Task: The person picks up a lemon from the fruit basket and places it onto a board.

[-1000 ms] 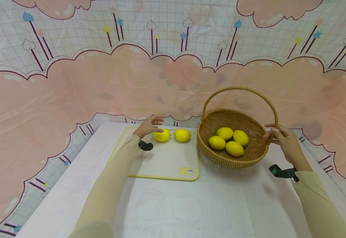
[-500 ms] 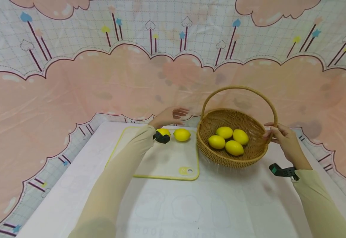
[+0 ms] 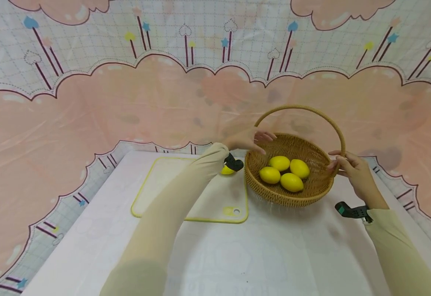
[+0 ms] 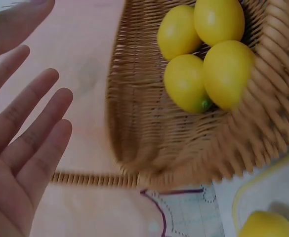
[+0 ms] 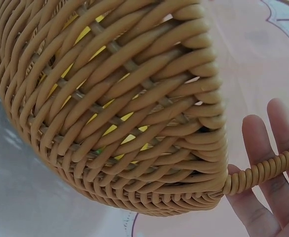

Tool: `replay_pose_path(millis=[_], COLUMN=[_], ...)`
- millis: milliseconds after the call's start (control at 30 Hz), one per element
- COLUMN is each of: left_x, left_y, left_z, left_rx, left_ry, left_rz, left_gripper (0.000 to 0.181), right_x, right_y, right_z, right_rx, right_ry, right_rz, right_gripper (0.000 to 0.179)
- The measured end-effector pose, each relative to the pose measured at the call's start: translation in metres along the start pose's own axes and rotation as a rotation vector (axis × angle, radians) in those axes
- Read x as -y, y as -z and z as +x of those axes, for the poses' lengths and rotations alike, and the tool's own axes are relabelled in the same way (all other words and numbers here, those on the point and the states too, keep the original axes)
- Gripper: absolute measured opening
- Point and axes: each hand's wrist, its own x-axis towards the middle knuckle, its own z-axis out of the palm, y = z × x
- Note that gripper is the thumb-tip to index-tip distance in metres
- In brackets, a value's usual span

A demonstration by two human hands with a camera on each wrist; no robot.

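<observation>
A wicker basket (image 3: 286, 200) with a tall arched handle (image 3: 297, 107) stands at the back right, and several lemons (image 3: 291, 182) lie inside it. My right hand (image 3: 356, 167) holds the handle's right end low down, near the rim; in the right wrist view its fingers (image 5: 263, 217) lie behind the wrapped handle (image 5: 268, 168). Empty, with fingers spread, my left hand (image 3: 246, 140) hovers at the basket's left rim, beside the other end of the handle. The left wrist view shows this hand (image 4: 28, 143) just off the basket wall (image 4: 122, 98).
Left of the basket lies a white cutting board (image 3: 215, 209) with a yellow edge. One lemon (image 3: 227, 170) on it shows partly from under the left wrist's black camera (image 3: 234, 163); my left forearm covers the area beside it. A printed cloth (image 3: 186, 102) hangs behind the table (image 3: 274, 250).
My left hand has moved right, from above the lemons on the board to the basket's left rim. My right hand has stayed on the handle. The left forearm now hides one board lemon.
</observation>
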Motion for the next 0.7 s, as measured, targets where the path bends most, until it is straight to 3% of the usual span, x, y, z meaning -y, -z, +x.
replay_pose_path(millis=[300,700], left_x=[-0.004,-0.003], left_y=[-0.029,-0.074], left_z=[0.043,0.079], left_rx=[0.062,0.079], left_ry=[0.015,0.087], left_rz=[0.138,0.171], left_gripper=[0.057,0.052], right_x=[0.002,0.002], right_y=[-0.001,0.001], right_z=[0.000,-0.001], right_rx=[-0.007,-0.006], right_ry=[0.015,0.021], right_rz=[0.042,0.032], right_gripper=[0.025,0.027])
